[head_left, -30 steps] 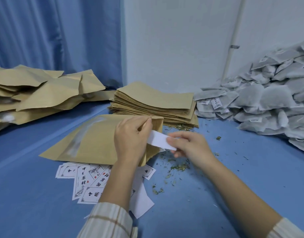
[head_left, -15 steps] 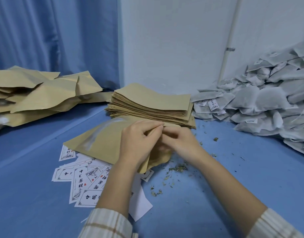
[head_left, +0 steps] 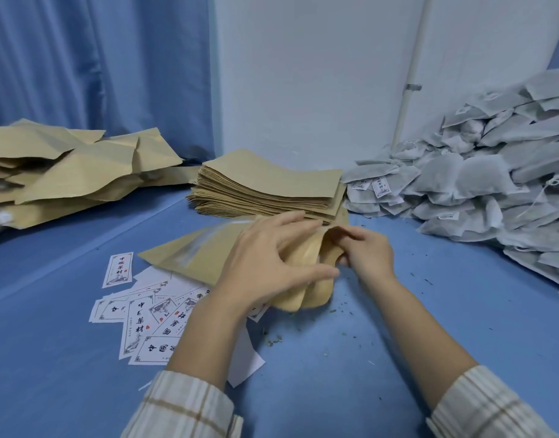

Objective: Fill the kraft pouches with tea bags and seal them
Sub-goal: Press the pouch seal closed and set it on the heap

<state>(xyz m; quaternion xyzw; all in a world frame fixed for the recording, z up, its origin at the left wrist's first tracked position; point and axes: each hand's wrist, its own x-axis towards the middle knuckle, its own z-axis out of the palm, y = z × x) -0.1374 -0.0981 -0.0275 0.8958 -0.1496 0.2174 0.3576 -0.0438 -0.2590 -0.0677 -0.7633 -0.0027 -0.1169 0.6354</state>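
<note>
Kraft pouch (head_left: 189,257) lies flat beneath both hands, long axis running away leftward, mouth between them. Left hand (head_left: 271,263) presses it with fingers spread; right hand (head_left: 366,251) pinches the mouth edge, nearer the opening.

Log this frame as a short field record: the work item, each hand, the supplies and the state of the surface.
work item: kraft pouch lying on the blue table, mouth toward the right
left hand: fingers spread on top of the pouch near its mouth
right hand: fingers curled at the pouch's open edge
supplies: stack of flat pouches behind; heap of tea bags at right; printed labels at lower left
finished side: crumpled pouches at left
surface: loose tea crumbs scattered
</note>
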